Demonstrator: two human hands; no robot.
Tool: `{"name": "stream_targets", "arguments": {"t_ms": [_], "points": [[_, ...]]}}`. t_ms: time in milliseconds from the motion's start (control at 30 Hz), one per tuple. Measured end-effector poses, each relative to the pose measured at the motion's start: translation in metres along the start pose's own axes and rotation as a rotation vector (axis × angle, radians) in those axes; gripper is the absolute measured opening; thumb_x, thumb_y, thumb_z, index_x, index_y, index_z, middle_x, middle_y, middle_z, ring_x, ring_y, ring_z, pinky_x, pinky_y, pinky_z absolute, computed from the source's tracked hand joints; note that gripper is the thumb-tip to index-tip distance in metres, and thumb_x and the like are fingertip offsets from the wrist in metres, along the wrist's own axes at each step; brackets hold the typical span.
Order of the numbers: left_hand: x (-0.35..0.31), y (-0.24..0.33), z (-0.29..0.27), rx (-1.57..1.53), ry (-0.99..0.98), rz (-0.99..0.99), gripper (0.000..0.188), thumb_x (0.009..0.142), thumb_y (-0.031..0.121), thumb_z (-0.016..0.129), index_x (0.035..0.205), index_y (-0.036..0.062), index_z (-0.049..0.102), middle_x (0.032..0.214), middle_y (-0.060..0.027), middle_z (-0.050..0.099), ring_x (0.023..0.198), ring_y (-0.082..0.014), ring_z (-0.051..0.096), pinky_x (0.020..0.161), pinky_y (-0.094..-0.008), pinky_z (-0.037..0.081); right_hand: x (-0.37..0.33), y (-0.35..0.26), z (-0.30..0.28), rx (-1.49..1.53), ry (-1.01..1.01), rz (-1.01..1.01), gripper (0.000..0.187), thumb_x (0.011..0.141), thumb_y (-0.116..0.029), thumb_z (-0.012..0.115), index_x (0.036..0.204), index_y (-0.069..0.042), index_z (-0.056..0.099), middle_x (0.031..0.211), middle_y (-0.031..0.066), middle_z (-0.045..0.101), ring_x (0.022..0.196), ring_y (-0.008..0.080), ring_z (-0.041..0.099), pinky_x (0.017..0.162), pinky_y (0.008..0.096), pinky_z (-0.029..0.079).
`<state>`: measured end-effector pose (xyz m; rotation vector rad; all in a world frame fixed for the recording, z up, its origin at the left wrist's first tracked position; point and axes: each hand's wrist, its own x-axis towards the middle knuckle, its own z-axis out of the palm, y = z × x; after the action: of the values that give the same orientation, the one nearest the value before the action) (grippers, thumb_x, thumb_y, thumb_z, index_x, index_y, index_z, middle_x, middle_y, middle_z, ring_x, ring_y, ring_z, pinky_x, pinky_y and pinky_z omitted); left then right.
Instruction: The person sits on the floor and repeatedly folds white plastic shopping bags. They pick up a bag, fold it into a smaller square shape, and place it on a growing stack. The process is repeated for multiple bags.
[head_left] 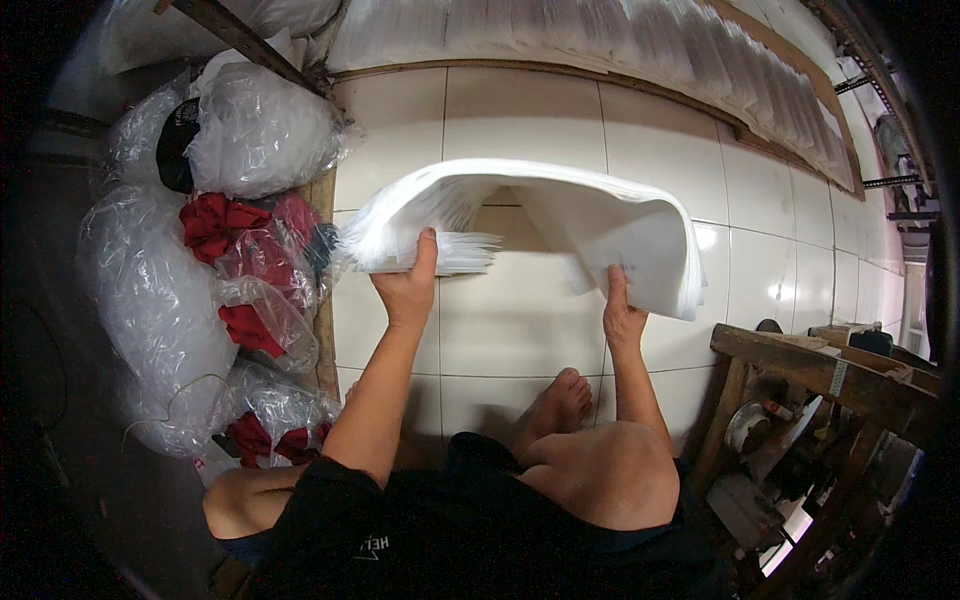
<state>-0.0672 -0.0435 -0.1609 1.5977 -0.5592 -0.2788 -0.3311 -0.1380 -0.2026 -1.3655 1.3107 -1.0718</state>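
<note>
A thick stack of thin white sheets (pixel 540 175) arches up between my two hands, above the tiled floor. My left hand (pixel 408 285) grips its left end, thumb on the near face, where the sheet edges fan apart. At the right end my right hand (pixel 622 310) is closed on the stack, thumb laid over the inner face. The fingers behind the sheets are partly hidden. A few sheets hang lower inside the arch near the right hand. Whether the sheets are paper or plastic I cannot tell.
Clear plastic bags (pixel 155 310), some with red cloth (pixel 220 225), pile up on the left. Along the far side a long row of translucent white sheets (pixel 560 35) lies on a board. A wooden bench (pixel 780 350) with clutter beneath stands at the right. My bare foot (pixel 560 405) rests on the tiles.
</note>
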Motion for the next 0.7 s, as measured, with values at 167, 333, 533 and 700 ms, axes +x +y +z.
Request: {"name": "stream_targets", "arguments": {"t_ms": [167, 333, 533, 700], "points": [[0.009, 0.014, 0.003, 0.031, 0.090, 0.004, 0.034, 0.086, 0.010, 0.072, 0.113, -0.0070, 0.058, 0.108, -0.0142, 0.065, 0.098, -0.0239, 0.062, 0.089, -0.0347, 0.048, 0.009, -0.021, 0.011, 0.014, 0.065, -0.107, 0.027, 0.097, -0.014, 0.063, 0.117, 0.004, 0.061, 0.113, 0.0099, 0.064, 0.102, 0.0185, 0.059, 0.092, 0.0319, 0.047], [0.005, 0.023, 0.001, 0.045, 0.077, -0.010, 0.031, 0.086, 0.010, 0.072, 0.109, -0.0063, 0.060, 0.104, -0.0129, 0.067, 0.095, -0.0229, 0.063, 0.086, -0.0344, 0.049, -0.001, -0.030, -0.009, -0.065, 0.030, -0.036, 0.030, 0.095, -0.015, 0.064, 0.119, 0.003, 0.060, 0.115, 0.0126, 0.063, 0.104, 0.0214, 0.058, 0.093, 0.0340, 0.047], [0.006, 0.005, -0.001, 0.051, -0.039, -0.076, 0.041, 0.084, 0.008, 0.074, 0.118, -0.0059, 0.056, 0.112, -0.0138, 0.064, 0.101, -0.0228, 0.061, 0.091, -0.0345, 0.047, -0.004, -0.022, 0.007, -0.016, -0.034, -0.004, 0.034, 0.094, -0.017, 0.066, 0.120, 0.004, 0.059, 0.115, 0.0140, 0.063, 0.105, 0.0226, 0.059, 0.095, 0.0353, 0.046], [0.018, 0.002, 0.004, -0.006, 0.069, 0.002, 0.039, 0.084, 0.008, 0.073, 0.117, -0.0065, 0.057, 0.111, -0.0138, 0.065, 0.102, -0.0232, 0.061, 0.093, -0.0348, 0.046, 0.012, -0.024, 0.020, 0.011, 0.086, -0.073, 0.029, 0.096, -0.013, 0.063, 0.119, 0.004, 0.060, 0.114, 0.0133, 0.063, 0.102, 0.0219, 0.060, 0.092, 0.0331, 0.047]]}}
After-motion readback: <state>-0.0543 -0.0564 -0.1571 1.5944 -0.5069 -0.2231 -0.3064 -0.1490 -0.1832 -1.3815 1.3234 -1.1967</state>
